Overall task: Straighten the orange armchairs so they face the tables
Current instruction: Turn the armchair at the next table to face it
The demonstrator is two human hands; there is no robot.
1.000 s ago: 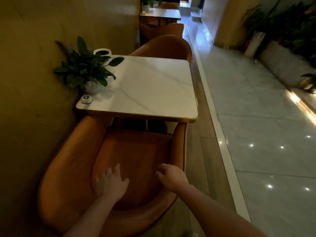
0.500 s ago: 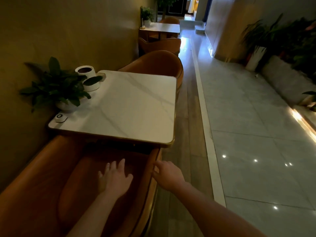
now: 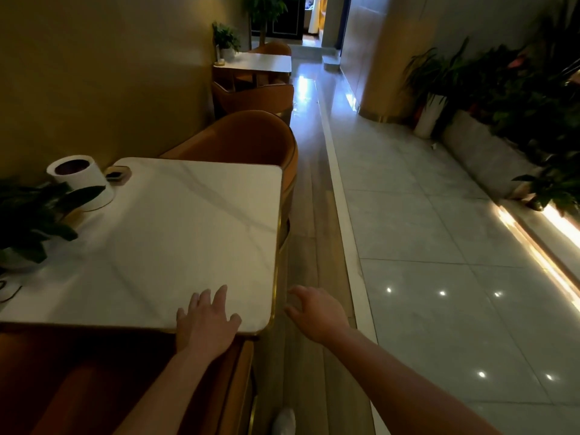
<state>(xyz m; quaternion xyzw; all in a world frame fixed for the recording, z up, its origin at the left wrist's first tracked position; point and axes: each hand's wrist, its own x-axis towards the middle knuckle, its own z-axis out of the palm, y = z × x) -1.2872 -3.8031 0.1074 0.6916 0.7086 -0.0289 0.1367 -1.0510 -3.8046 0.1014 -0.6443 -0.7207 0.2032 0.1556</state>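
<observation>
In the lower left of the frame, the nearest orange armchair (image 3: 94, 387) stands close against the near edge of the white marble surface (image 3: 175, 233). The left hand (image 3: 205, 318) is in the lower middle, over the near right corner of this surface. Its fingers are straight and spread and it holds nothing; I cannot tell if the palm touches the marble. The right hand (image 3: 317, 312) is just to the right of that corner, above the wooden floor strip (image 3: 309, 215), with fingers loosely bent and nothing in it.

Behind the far edge of the surface, in the upper middle, rises the rounded back of a second orange armchair (image 3: 244, 139). Its right side reaches a little beyond the right edge of the surface. Higher up stands a third armchair (image 3: 257, 97) before a further table (image 3: 260, 62).

At the left edge, on the surface, are a leafy plant (image 3: 28, 215) and a white round container (image 3: 80, 180). Grey floor tiles (image 3: 439, 246) fill the right side.
</observation>
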